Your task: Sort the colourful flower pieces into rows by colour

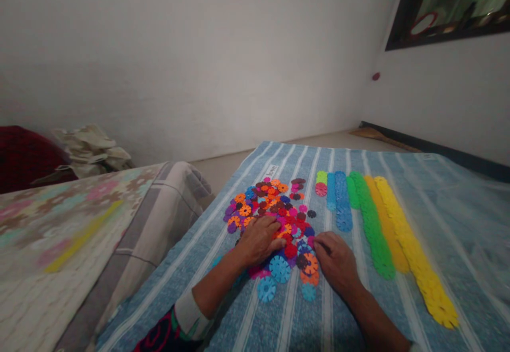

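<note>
Touching the pile of circles, the left hand has hidden fingertips; I can't tell its grip. Beside the pile, the right hand pinches a pink circle.

Blue striped cloth, strewn with notched discs
Loose multicoloured heap lay toward the left, just below the printed word "love"; rightward ran overlapping rows: blue, green, orange, then yellow, the longest
</note>
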Demonstrator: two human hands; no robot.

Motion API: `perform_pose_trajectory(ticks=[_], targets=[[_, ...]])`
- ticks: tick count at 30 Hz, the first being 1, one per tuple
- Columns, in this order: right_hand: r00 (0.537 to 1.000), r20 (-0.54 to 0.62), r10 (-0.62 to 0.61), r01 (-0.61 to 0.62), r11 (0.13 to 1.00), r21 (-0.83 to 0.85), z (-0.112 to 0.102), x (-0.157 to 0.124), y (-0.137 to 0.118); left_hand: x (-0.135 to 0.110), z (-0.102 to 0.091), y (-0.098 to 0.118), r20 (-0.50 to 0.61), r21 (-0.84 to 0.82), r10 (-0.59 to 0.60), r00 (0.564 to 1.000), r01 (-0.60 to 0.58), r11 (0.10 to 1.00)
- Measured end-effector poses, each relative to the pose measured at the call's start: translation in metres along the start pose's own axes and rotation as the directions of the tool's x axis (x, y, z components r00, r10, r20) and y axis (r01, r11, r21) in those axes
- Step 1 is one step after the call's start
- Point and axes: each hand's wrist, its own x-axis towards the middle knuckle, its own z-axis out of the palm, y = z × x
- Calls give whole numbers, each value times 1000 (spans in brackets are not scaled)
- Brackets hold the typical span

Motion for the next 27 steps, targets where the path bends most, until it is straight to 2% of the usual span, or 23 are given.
perform_pose_trajectory(ticks=[3, 6, 11, 15, 19, 23, 27], targets=[[1000, -7, 2, -2, 1000, -4, 0, 0, 0, -7, 2, 7, 41, 20, -24, 999, 23, 1000], [1000, -14, 1, -1, 1000, -20, 0, 1, 0, -13, -3, 1, 75, 42, -76, 994, 73, 996], [1000, -6, -1, 1, 999, -45, 0, 2, 0, -18, -4, -16, 0, 75, -154, 988, 154, 985], [1000, -11, -1, 1, 998, -55, 1, 1, 0, -19, 5, -14, -82, 37, -86, 993, 90, 995], [1000, -12, -9, 8, 998, -57, 0, 1, 1, -12, 5, -14, -78, 29, -52, 996, 54, 998], [1000, -5, -14, 14, 998, -57, 0, 1, 2, -4, 0, -33, -83, -16, -85, 993, 84, 996], [1000, -11, -13, 12, 998, -65, 0, 2, 2, -1, 5, -55, -188, -131, -98, 977, 74, 989]])
